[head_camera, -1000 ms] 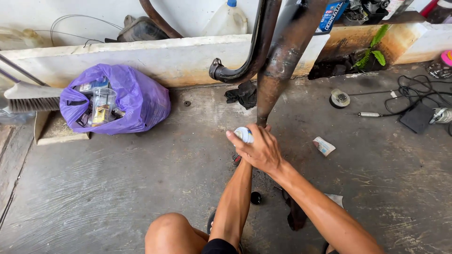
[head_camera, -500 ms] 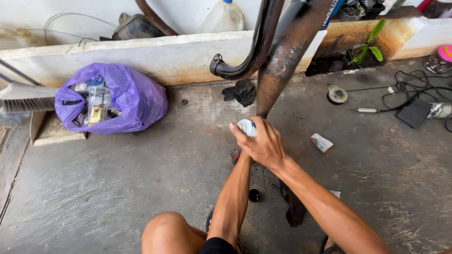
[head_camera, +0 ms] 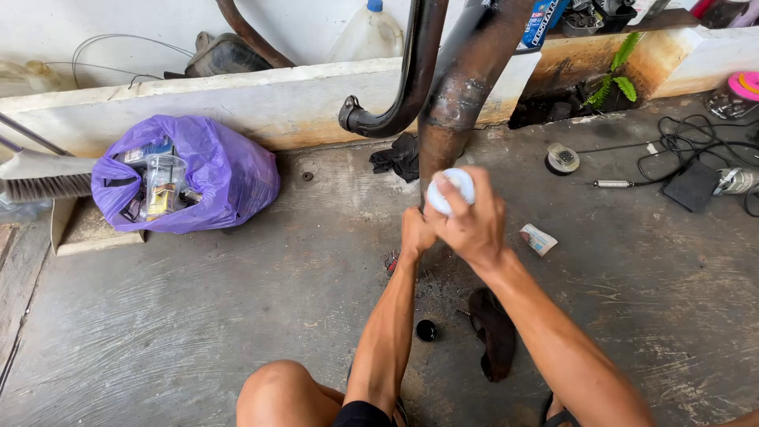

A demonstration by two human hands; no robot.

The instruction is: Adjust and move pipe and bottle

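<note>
A thick rusty exhaust pipe [head_camera: 462,103] stands slanted on the concrete floor in front of me. My left hand [head_camera: 414,234] grips its lower end. My right hand [head_camera: 479,224] is closed around a small white round-topped container [head_camera: 450,190], held against the pipe just above my left hand. A thinner black curved pipe [head_camera: 411,79] hangs beside the rusty one. On the floor between my forearms lie a small black cap [head_camera: 426,330] and a dark rag [head_camera: 493,336]. My bare knee [head_camera: 277,391] shows at the bottom.
A purple plastic bag [head_camera: 205,174] of rubbish sits left by a low white ledge [head_camera: 237,99], with a brush [head_camera: 43,178] beside it. A black cloth [head_camera: 402,155], tape roll [head_camera: 562,158], small folded packet [head_camera: 538,239], cables [head_camera: 696,142] and a grinder-like tool [head_camera: 735,182] lie to the right.
My right hand has lifted the white container slightly higher along the pipe, so its top shows more. My left hand stays on the pipe's lower end.
</note>
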